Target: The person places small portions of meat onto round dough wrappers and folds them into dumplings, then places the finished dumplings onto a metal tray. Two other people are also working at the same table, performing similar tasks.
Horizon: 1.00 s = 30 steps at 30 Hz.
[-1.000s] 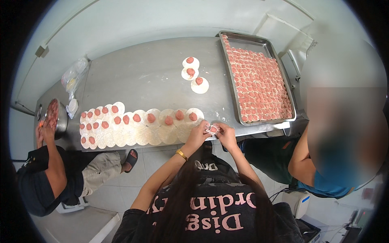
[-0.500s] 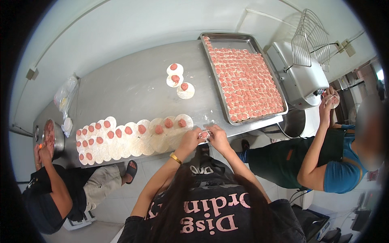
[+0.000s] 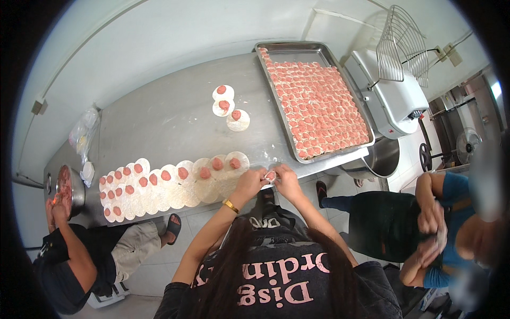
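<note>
Between my left hand [image 3: 252, 182] and my right hand [image 3: 287, 181] is a small open-topped dumpling [image 3: 270, 176], pale wrapper around pink meat filling. The fingers of both hands are closed on it, at the table's near edge. Just left of my left hand begin overlapping rows of round wrappers [image 3: 183, 196], many topped with a lump of pink filling. Farther back, three more wrappers [image 3: 239, 125] with filling lie together. To the right, a large metal tray [image 3: 295, 53] holds tightly packed rows of filled dumplings [image 3: 324, 106].
At left, a person's hand [image 3: 61, 208] reaches into a metal bowl [image 3: 78, 194] of pink filling. Behind it is a plastic bag [image 3: 85, 133]. A mixer [image 3: 393, 101] with wire guard and metal bowl [image 3: 387, 159] stands right of the tray. Another person [image 3: 385, 223] stands at right.
The person at right has lowered their raised hands and brought them together near the chest. My hands stay at the same spot, still working the dumpling. The view has shifted slightly.
</note>
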Available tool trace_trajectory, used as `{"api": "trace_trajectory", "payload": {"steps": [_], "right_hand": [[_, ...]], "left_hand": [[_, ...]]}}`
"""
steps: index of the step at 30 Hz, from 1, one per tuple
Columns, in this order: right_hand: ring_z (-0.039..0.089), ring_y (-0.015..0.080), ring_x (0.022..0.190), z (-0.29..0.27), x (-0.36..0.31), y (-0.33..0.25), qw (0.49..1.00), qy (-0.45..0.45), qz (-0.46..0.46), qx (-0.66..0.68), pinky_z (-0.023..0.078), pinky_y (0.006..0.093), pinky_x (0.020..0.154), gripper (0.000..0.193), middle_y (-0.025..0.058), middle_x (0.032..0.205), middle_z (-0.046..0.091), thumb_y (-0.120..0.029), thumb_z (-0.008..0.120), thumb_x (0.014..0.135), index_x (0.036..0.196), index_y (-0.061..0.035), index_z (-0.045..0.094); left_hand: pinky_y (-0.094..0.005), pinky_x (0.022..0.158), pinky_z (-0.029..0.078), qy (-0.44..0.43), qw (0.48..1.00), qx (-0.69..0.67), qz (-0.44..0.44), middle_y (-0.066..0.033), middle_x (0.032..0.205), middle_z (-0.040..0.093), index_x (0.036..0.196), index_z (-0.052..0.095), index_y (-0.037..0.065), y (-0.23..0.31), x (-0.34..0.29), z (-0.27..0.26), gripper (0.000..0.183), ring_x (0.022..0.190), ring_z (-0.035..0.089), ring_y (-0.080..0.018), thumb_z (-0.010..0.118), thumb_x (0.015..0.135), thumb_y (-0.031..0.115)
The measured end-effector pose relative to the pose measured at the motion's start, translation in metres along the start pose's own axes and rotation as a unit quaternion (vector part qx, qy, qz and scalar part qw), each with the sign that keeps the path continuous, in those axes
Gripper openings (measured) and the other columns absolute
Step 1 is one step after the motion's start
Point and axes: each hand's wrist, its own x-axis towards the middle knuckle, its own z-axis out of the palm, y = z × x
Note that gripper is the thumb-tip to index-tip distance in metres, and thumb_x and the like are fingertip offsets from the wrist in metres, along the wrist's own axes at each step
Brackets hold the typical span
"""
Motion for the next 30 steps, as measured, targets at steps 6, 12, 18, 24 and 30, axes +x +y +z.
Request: {"api": "trace_trajectory", "payload": {"steps": [6, 12, 18, 24, 30], "right_hand": [[0.059, 0.0354, 0.083, -0.001, 0.008, 0.010, 0.999, -0.008, -0.028, 0.035, 0.048, 0.0411, 0.072, 0.035, 0.0169, 0.088, 0.058, 0.009, 0.062, 0.063, 0.097, -0.0008, 0.063], [0.060, 0.0279, 0.073, 0.004, 0.008, 0.014, 0.999, -0.011, -0.028, 0.027, 0.050, 0.0351, 0.067, 0.043, 0.0139, 0.085, 0.059, 0.009, 0.064, 0.063, 0.103, -0.0021, 0.063], [0.062, 0.0283, 0.074, -0.002, 0.005, 0.014, 0.999, -0.002, 0.031, 0.022, 0.050, 0.0334, 0.066, 0.038, 0.0151, 0.084, 0.061, 0.011, 0.060, 0.065, 0.101, -0.0015, 0.065], [0.063, 0.0313, 0.079, -0.002, 0.011, 0.015, 1.000, 0.015, -0.009, 0.011, 0.051, 0.0348, 0.069, 0.045, 0.0153, 0.092, 0.061, 0.013, 0.061, 0.063, 0.106, -0.0009, 0.063], [0.058, 0.0398, 0.079, -0.008, 0.005, 0.005, 1.000, 0.009, 0.005, 0.020, 0.048, 0.0434, 0.070, 0.037, 0.0196, 0.088, 0.057, 0.010, 0.056, 0.066, 0.101, -0.0006, 0.062]], "left_hand": [[-0.0450, 0.063, 0.047, 0.021, 1.000, 0.014, 0.013, -0.0165, 0.073, 0.062, 0.086, 0.057, 0.004, 0.001, 0.001, -0.004, 0.026, 0.072, 0.061, -0.0370, 0.070, 0.075, 0.023], [-0.0444, 0.066, 0.047, 0.022, 0.998, -0.063, 0.009, -0.0179, 0.078, 0.063, 0.090, 0.055, 0.003, -0.004, 0.004, 0.002, 0.029, 0.078, 0.061, -0.0364, 0.071, 0.074, 0.021], [-0.0440, 0.064, 0.047, 0.037, 0.998, -0.054, -0.010, -0.0173, 0.077, 0.063, 0.089, 0.056, 0.003, -0.004, 0.006, 0.007, 0.030, 0.078, 0.062, -0.0358, 0.072, 0.074, 0.024], [-0.0432, 0.064, 0.047, 0.052, 0.998, -0.044, -0.007, -0.0179, 0.076, 0.063, 0.087, 0.055, 0.003, -0.005, 0.015, 0.012, 0.030, 0.076, 0.062, -0.0357, 0.073, 0.073, 0.023], [-0.0431, 0.064, 0.046, 0.077, 0.995, -0.068, 0.013, -0.0177, 0.077, 0.063, 0.084, 0.055, 0.003, -0.010, 0.010, 0.012, 0.024, 0.075, 0.061, -0.0364, 0.071, 0.075, 0.018]]}}
